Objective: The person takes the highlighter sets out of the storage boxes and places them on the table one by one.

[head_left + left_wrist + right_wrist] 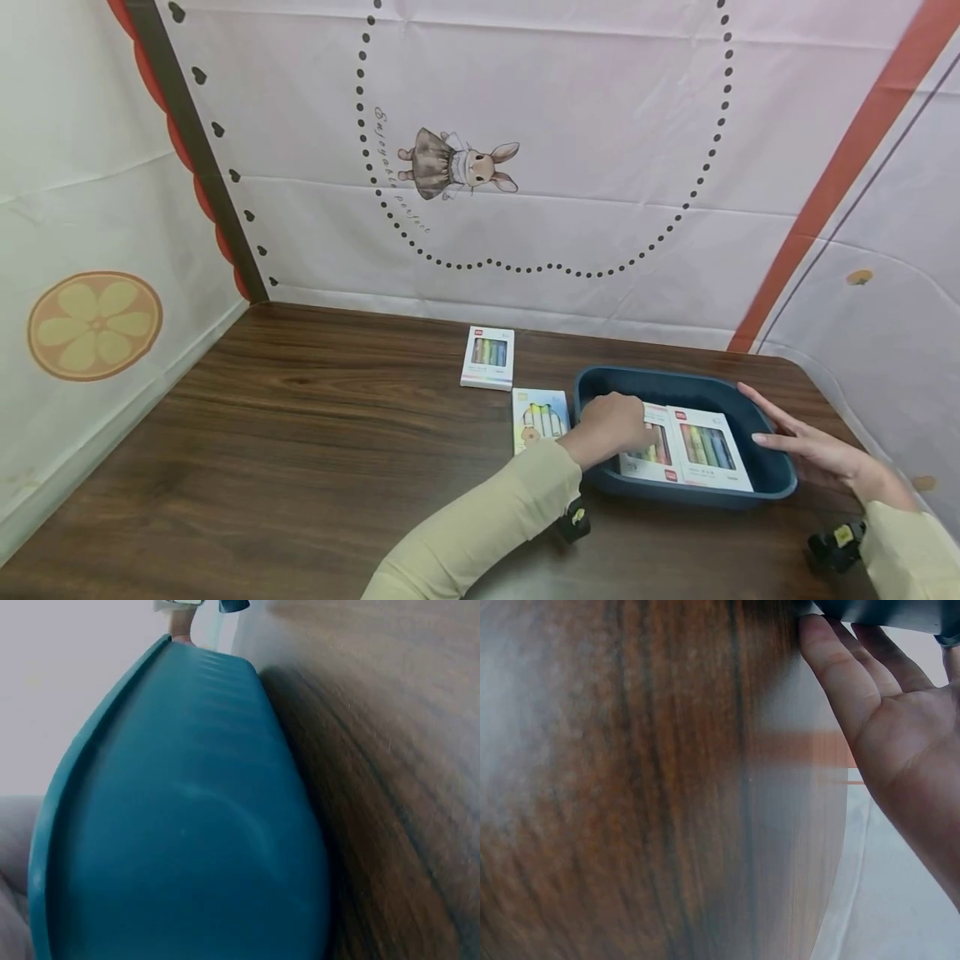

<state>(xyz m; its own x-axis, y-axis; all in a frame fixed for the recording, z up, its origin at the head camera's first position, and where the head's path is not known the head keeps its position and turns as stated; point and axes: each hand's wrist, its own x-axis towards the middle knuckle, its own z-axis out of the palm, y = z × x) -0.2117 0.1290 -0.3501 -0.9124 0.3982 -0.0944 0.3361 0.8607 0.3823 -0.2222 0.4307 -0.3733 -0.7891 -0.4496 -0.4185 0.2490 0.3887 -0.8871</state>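
A dark blue plastic bin [682, 498] stands at the right of the table. Inside it, two white windowed boxes of crayons lie side by side, a left crayon box [654, 475] and a right crayon box [712, 454]. My left hand [613, 423] reaches over the bin's left side and grips the left crayon box at its left edge, its fingertips mostly hidden. At the right end, my right hand [813, 450] holds the bin's rim, thumb over the top. Its fingers [840, 667] lie against the bin's outside in the right wrist view. The left wrist view is filled by the bin's outer wall [187, 825].
Left of the bin lies a yellow-green box [540, 414] with coloured sticks pictured on it, partly behind the left forearm. Another white crayon box [487, 358] lies farther back. A printed cloth [600, 125] hangs along the table's back edge and both sides.
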